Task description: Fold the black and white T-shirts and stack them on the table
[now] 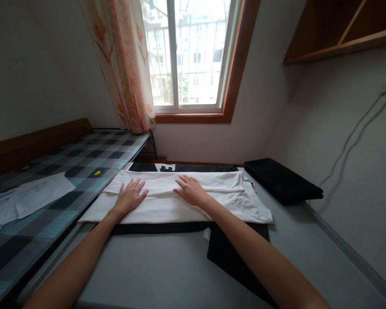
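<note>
A white garment [167,210], folded over on itself in a long strip, lies across the table. My left hand [131,195] rests flat on its left part with the fingers spread. Nearer the middle, my right hand [190,190] lies on the cloth with its fingers stretched out. Both hands touch the folded-over flap and hold nothing. Under the white cloth is a black garment [157,228], whose edges show in front and behind; white lettering shows at the back. One black part of it reaches toward me beneath my right forearm.
A folded black cloth [281,180] sits on the grey table [154,266] at the right, against the wall. To the left is a bed with a checked cover [61,167], with papers [41,195] on it. A window and curtain [128,64] are behind; a cable [350,141] hangs on the right wall.
</note>
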The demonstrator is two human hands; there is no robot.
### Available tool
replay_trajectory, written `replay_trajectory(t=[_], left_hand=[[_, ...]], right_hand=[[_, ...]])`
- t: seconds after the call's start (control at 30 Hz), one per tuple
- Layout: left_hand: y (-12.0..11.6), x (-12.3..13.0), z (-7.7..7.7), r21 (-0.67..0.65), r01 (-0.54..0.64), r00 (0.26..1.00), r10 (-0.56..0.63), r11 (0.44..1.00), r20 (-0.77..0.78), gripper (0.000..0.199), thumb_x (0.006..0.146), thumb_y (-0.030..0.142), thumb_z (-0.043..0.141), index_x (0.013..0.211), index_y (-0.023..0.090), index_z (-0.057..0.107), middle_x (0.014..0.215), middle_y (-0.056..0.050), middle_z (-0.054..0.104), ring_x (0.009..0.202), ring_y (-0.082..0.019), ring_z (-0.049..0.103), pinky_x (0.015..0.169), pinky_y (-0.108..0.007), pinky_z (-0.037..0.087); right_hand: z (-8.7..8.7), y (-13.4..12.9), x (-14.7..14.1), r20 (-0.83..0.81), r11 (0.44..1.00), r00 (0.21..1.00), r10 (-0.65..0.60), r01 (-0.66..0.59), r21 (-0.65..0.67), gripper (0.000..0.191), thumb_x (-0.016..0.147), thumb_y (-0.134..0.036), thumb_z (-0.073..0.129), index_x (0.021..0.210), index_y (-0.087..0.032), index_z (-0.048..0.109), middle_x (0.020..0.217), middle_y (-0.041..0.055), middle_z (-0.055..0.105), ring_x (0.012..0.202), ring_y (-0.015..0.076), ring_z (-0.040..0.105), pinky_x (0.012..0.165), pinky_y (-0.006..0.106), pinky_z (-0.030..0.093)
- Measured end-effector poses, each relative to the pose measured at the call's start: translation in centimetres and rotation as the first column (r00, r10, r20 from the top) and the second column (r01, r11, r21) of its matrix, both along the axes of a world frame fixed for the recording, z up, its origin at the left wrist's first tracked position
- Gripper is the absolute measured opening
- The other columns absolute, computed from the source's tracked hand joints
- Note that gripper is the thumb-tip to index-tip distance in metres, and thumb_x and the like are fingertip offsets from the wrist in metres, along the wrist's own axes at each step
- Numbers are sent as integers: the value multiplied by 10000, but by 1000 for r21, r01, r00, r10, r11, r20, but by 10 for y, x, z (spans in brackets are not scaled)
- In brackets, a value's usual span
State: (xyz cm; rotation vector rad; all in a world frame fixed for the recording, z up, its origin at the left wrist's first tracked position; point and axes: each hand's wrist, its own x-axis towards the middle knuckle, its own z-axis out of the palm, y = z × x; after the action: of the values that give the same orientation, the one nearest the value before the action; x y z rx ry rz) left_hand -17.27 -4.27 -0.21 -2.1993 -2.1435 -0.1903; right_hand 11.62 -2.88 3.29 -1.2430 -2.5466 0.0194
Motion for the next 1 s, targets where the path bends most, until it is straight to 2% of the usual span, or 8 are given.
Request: replay_trajectory(t=[0.17,0.3,0.47,0.6,0.7,0.83,0.93,1.0], left_hand=[[1,-2,-3,0,19,1000,-19,1000,2,583,944,525,372,1457,256,440,1561,-74,341,1446,-318,273,1157,-570,173],[3,-4,-6,-6,19,1000,-19,1000,9,587,947,538,358,1465,270,425,1567,-56,331,1449,-309,269,1162,-559,173],[1,-2,-2,-17,17,1000,-17,1000,9,586,954,528,340,1469,259,421,1571,-59,320,1450,-304,269,1164,-549,176],[0,-3,-1,-45,12,1000,-12,999,0,584,960,516,324,1476,256,410,1574,-57,316,1455,-298,258,1166,-533,180],[2,-9,-4,-53,-19,1000,19,998,-11,600,964,525,291,1488,248,389,1577,-64,309,1459,-292,249,1171,-527,168],[7,-26,-3,-40,-172,985,171,984,-36,647,957,552,254,1485,205,397,1574,-124,304,1456,-326,243,1161,-554,166],[10,-48,6,4,-318,947,318,948,-35,678,944,556,254,1476,165,406,1561,-164,318,1425,-374,292,1125,-591,224],[11,-68,13,-2,-418,908,418,908,14,697,927,571,272,1464,152,422,1508,-191,402,1343,-405,415,1052,-596,340]], right_hand=[[-16,7,-67,-22,994,996,-83,82,-67,562,1010,-431,257,1497,-171,358,1584,141,277,1458,298,224,1156,504,178],[-30,12,-65,73,971,986,-147,158,-182,622,993,-435,257,1527,-120,289,1607,168,174,1480,308,144,1166,537,91],[-31,17,-12,123,940,957,-262,282,-194,754,964,-594,175,1545,-120,241,1615,163,128,1488,303,100,1160,564,14],[-31,23,54,157,897,915,-372,398,-191,776,946,-648,155,1548,-169,254,1624,121,134,1491,270,98,1179,500,23],[-31,26,108,196,835,851,-488,520,-180,740,949,-641,161,1548,-217,258,1624,94,156,1488,270,117,1178,509,57],[-32,24,157,217,767,771,-599,630,-120,723,964,-598,176,1532,-170,305,1609,131,207,1478,264,167,1178,465,124],[-35,22,169,193,746,752,-630,655,-115,680,975,-561,178,1521,-186,329,1603,118,232,1476,260,177,1166,500,157],[-37,21,169,170,751,756,-632,652,-111,653,981,-536,195,1509,-187,353,1596,116,253,1473,251,190,1162,501,170]])
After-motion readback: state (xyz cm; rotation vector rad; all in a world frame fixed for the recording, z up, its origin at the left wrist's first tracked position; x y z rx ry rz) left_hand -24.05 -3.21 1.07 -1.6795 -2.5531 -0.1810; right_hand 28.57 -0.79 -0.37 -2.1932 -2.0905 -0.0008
